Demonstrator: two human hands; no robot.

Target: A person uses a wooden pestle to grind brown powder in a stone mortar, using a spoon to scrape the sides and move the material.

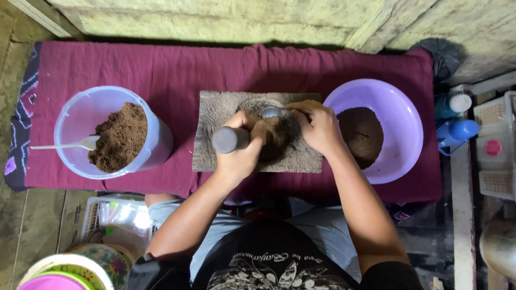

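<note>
A grey stone slab (pixel 215 115) with a round hollow lies on a maroon cloth (pixel 177 70). My left hand (pixel 240 150) is closed around a grey stone pestle (pixel 226 139), which rests on brown powder (pixel 277 137) in the hollow. My right hand (pixel 318 126) grips a metal spoon (pixel 270 111) whose bowl lies at the hollow's far edge. Both hands touch over the powder.
A clear plastic tub (pixel 80 115) at the left holds brown powder and a white spoon (pixel 70 144). A purple basin (pixel 395 107) at the right holds darker powder. Blue bottles (pixel 456 130) and a white basket (pixel 497 145) stand far right. Plates and bags lie bottom left.
</note>
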